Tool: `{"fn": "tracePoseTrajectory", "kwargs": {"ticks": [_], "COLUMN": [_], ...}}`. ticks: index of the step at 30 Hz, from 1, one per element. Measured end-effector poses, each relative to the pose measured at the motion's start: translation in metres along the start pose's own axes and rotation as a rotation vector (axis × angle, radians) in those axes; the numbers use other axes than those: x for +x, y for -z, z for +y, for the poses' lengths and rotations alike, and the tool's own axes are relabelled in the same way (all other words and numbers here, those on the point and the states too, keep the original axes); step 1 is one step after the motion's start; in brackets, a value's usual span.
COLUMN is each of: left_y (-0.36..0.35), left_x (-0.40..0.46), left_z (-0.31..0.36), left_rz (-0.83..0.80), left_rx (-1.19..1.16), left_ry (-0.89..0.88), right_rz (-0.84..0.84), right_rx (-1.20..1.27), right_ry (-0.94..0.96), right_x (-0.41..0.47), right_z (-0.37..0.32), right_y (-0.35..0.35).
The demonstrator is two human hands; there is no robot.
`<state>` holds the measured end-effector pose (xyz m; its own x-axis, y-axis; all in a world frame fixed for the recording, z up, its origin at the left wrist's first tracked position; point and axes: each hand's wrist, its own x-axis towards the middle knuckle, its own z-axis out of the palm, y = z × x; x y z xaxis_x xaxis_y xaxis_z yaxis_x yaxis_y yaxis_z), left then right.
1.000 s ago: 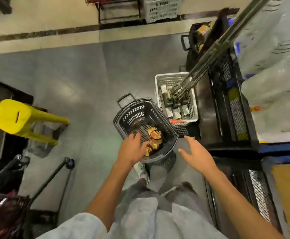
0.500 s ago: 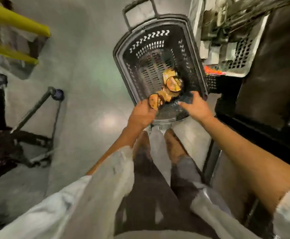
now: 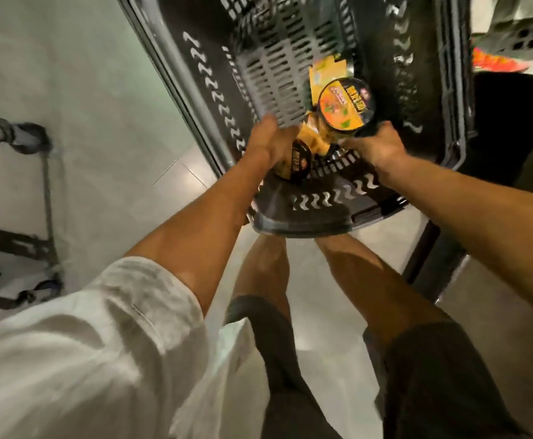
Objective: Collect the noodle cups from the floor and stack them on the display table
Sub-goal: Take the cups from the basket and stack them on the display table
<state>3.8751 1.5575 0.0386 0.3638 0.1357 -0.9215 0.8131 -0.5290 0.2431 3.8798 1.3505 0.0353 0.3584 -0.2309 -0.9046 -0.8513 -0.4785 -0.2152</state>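
Both grips reach into the black slotted plastic basket (image 3: 293, 217) on the floor: left hand (image 3: 266, 144) holds a toppled yellow noodle cup (image 3: 295, 160); right hand (image 3: 374, 144) clasps an upright orange-lidded cup (image 3: 343, 106). Stacking not yet begun.

The person wears a loose white shirt (image 3: 78, 353) of a creased, linen-like cloth; its left sleeve (image 3: 151, 299) is short and wide and ends above the elbow, with a stitched hem at the opening. Both forearms are bare, and the left hand (image 3: 268, 144) and right hand (image 3: 376, 147) carry no gloves, rings or watch. Dark shorts (image 3: 423, 375) end above the knees, leaving the lower legs bare.
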Motion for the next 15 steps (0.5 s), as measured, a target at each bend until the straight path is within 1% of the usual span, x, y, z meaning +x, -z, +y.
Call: {"fn": "tracePoseTrajectory", "kwargs": {"ticks": [2,4,6,10,12,14,15], "left_y": [-0.006,-0.013,-0.019,-0.028,-0.031,-0.031,-0.032], "left_x": [0.027,0.047,0.059,0.076,0.084,0.08,0.082], "left_z": [-0.001,-0.003,-0.002,-0.003,-0.003,0.001,0.002], "left_rz": [-0.055,-0.143,-0.21,-0.324,-0.297,-0.322,-0.323], "left_rx": [-0.034,-0.107,-0.092,0.085,0.135,0.254,0.248], "left_ry": [0.03,0.049,0.048,0.061,0.083,0.097,0.085], "right_rz": [-0.028,-0.081,-0.077,-0.026,-0.033,-0.025,-0.031], "right_rx": [0.051,0.1,0.151,0.248,0.26,0.279,0.283], "right_ry": [0.019,0.054,0.088,0.176,0.183,0.198,0.212], "right_x": [0.016,0.027,0.034,0.044,0.047,0.052,0.054], "right_z": [0.002,0.006,0.006,0.008,0.01,0.008,0.008], "right_y": [-0.006,-0.012,-0.021,-0.035,-0.038,-0.036,-0.034]}}
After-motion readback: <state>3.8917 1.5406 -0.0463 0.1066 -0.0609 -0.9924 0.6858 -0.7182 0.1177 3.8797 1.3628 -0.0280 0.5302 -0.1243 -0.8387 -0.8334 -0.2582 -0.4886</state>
